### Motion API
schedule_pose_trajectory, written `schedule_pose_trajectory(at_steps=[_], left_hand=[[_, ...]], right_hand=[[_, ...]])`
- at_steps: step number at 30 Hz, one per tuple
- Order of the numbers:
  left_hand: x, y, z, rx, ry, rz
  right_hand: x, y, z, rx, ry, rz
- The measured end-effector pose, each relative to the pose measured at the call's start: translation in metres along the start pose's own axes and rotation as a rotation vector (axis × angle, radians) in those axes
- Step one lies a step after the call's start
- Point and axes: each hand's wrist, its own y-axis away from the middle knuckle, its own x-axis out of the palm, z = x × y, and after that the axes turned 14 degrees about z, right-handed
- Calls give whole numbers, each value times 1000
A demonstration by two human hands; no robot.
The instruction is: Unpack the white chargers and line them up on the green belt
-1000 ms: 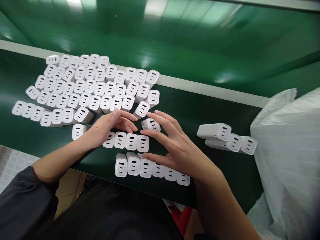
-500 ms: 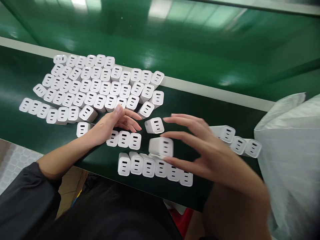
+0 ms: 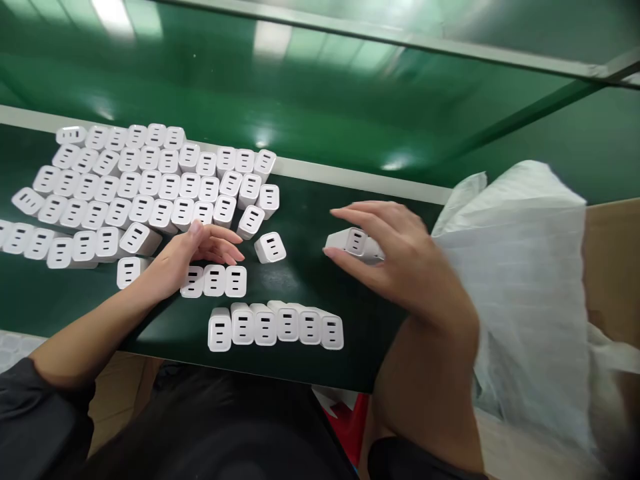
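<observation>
Several white three-port chargers stand on a dark green belt (image 3: 305,273). My left hand (image 3: 183,257) lies open with its fingers flat on the left end of a short row of three chargers (image 3: 225,281). My right hand (image 3: 405,267) is at the right, fingers spread, thumb and forefinger on either side of a charger lying on its side (image 3: 353,241); I see a gap above it. A loose tilted charger (image 3: 271,247) sits between the hands. A front row of chargers (image 3: 280,327) stands near the belt's edge.
A large block of chargers (image 3: 150,180) fills the left of the belt up to a pale rail (image 3: 350,177). A white plastic bag (image 3: 520,300) bulges at the right, with a cardboard box (image 3: 613,267) behind it. One single charger (image 3: 127,271) stands by my left wrist.
My right hand has swung right, from the middle rows to the chargers lying by the bag. The left hand has stayed on the short row. The view has shifted right.
</observation>
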Motion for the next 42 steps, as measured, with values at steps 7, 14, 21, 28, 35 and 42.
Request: schedule_pose_trajectory(at_steps=[7,14,21,28,35,42], left_hand=[[2,0,-3,-12,-21,-25],[3,-1,-5,13,-32,-15],[3,0,-4,23,-25,-19],[-2,3,-5,-14,-208,179],[-4,8,-7,106,-648,348],[-2,12,4,229,-1049,265]], right_hand=[[30,-23,31,-269,-195,144],[38,-23,34,-360,-249,174],[15,-13,14,-105,-80,49],[9,-3,-20,127,-25,73],[4,-9,30,-173,-147,48],[16,-12,51,-319,-195,167]])
